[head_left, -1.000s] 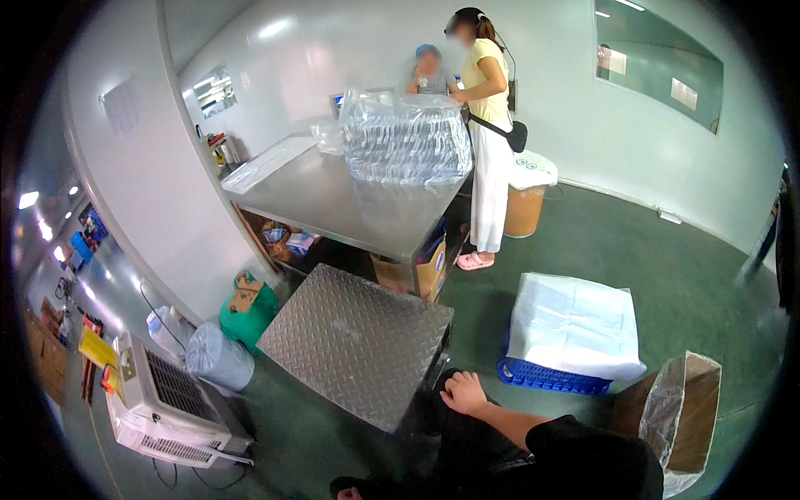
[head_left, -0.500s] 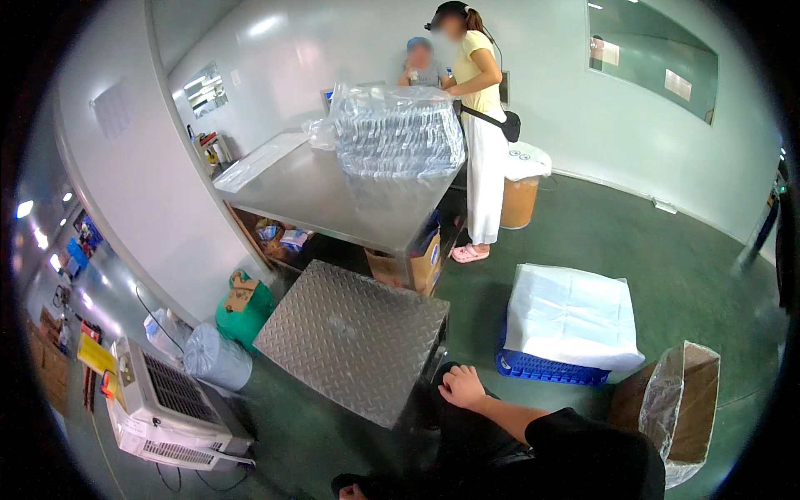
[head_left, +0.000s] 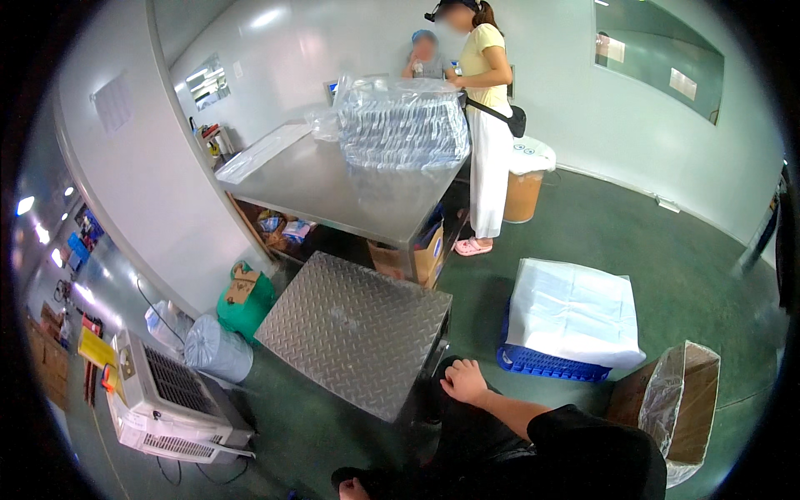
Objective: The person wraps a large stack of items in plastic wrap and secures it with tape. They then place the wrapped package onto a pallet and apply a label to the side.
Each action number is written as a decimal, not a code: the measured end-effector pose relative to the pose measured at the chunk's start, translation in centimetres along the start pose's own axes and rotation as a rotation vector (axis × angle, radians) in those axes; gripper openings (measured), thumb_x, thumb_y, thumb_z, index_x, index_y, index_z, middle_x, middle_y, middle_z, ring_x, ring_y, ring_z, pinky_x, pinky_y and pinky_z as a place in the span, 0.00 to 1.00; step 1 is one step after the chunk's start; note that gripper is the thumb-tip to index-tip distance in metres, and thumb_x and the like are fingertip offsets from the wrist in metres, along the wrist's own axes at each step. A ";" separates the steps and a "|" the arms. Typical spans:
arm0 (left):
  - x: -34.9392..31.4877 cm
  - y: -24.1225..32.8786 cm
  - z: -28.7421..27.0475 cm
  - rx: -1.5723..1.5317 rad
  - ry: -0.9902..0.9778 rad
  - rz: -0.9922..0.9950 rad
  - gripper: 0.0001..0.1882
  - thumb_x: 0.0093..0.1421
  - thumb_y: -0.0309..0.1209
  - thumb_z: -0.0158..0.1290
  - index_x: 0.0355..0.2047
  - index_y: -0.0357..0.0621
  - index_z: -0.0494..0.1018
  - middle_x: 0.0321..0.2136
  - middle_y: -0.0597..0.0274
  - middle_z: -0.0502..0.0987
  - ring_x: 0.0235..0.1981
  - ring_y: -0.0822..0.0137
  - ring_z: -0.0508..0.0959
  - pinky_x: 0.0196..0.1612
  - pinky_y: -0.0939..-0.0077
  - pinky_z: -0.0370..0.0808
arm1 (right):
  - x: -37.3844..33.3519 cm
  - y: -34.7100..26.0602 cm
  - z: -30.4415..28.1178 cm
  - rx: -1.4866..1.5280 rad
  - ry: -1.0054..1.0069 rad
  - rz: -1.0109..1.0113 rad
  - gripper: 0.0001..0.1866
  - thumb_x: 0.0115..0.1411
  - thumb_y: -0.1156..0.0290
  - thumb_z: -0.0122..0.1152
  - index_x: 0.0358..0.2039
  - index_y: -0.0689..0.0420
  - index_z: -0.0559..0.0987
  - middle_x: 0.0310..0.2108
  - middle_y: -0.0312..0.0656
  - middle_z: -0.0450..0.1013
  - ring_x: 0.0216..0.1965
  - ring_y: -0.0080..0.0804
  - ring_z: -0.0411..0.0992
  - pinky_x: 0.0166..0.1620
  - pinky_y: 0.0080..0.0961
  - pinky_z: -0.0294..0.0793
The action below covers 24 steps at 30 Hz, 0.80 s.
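Note:
My right hand rests on my dark-clothed right knee, holding nothing, its fingers lying slightly apart over the knee. Only part of my left hand shows at the lower edge, by my other dark-clothed knee; its fingers are mostly cut off from sight. Just beyond my knees is a metal platform with a raised tread pattern. To the right of my right hand, a blue plastic crate stands on the floor, with white sheeting draped over its top.
Behind the platform stands a steel table bearing a bundle of clear plastic bags. A person stands beside it; another is behind. An open lined carton sits right, an air cooler left, near a green bag.
The whole view has shifted slightly, so the table and people sit a little higher and farther right. My hands stay where they were.

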<state>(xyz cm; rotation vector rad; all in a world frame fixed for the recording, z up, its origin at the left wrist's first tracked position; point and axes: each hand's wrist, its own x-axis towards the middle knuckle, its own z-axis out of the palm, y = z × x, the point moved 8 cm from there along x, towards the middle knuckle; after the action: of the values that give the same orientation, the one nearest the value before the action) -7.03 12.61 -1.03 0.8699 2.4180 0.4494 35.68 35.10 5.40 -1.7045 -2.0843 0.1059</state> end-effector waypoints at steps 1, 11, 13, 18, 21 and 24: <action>0.1 -0.1 0.1 -0.006 0.007 -0.001 0.23 0.64 0.49 0.53 0.48 0.45 0.78 0.44 0.49 0.80 0.42 0.49 0.79 0.46 0.49 0.76 | 0.0 0.0 0.0 0.007 0.000 -0.001 0.11 0.54 0.59 0.65 0.24 0.50 0.76 0.31 0.40 0.69 0.39 0.43 0.69 0.43 0.41 0.64; 1.1 -1.4 0.7 -0.007 0.092 0.071 0.22 0.61 0.51 0.55 0.44 0.46 0.80 0.39 0.51 0.82 0.38 0.48 0.80 0.42 0.50 0.76 | 0.1 0.0 0.0 0.017 0.003 0.010 0.11 0.54 0.58 0.65 0.24 0.50 0.76 0.31 0.40 0.70 0.39 0.43 0.69 0.44 0.41 0.65; 1.3 -1.6 1.0 -0.020 0.097 0.062 0.22 0.60 0.50 0.56 0.42 0.46 0.81 0.39 0.51 0.82 0.38 0.48 0.80 0.42 0.50 0.76 | 0.1 0.1 0.1 0.000 -0.007 0.016 0.11 0.54 0.58 0.65 0.24 0.50 0.76 0.31 0.40 0.70 0.39 0.43 0.69 0.44 0.41 0.65; 1.1 -1.4 0.7 -0.024 0.126 0.076 0.21 0.60 0.50 0.56 0.41 0.46 0.81 0.38 0.51 0.82 0.37 0.48 0.81 0.42 0.51 0.77 | 0.0 0.1 0.1 -0.009 0.009 0.015 0.11 0.54 0.57 0.65 0.24 0.50 0.76 0.31 0.40 0.70 0.39 0.42 0.70 0.44 0.40 0.65; 0.7 -1.0 0.4 -0.011 0.119 0.069 0.21 0.60 0.50 0.56 0.41 0.46 0.81 0.38 0.51 0.82 0.37 0.48 0.81 0.42 0.51 0.77 | 0.0 0.1 0.1 -0.005 0.008 0.015 0.11 0.54 0.58 0.65 0.24 0.49 0.76 0.31 0.40 0.70 0.39 0.42 0.70 0.44 0.40 0.65; 0.5 -0.7 0.2 0.008 0.093 0.046 0.21 0.62 0.49 0.55 0.43 0.46 0.81 0.39 0.51 0.82 0.38 0.49 0.80 0.43 0.50 0.77 | 0.0 0.1 0.1 -0.003 0.001 0.022 0.11 0.54 0.58 0.65 0.24 0.50 0.76 0.31 0.40 0.70 0.39 0.42 0.70 0.43 0.40 0.65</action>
<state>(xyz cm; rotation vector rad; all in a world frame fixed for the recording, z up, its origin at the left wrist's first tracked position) -7.58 12.48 -1.73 0.9283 2.4897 0.5074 35.72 35.13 5.31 -1.7287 -2.0667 0.1085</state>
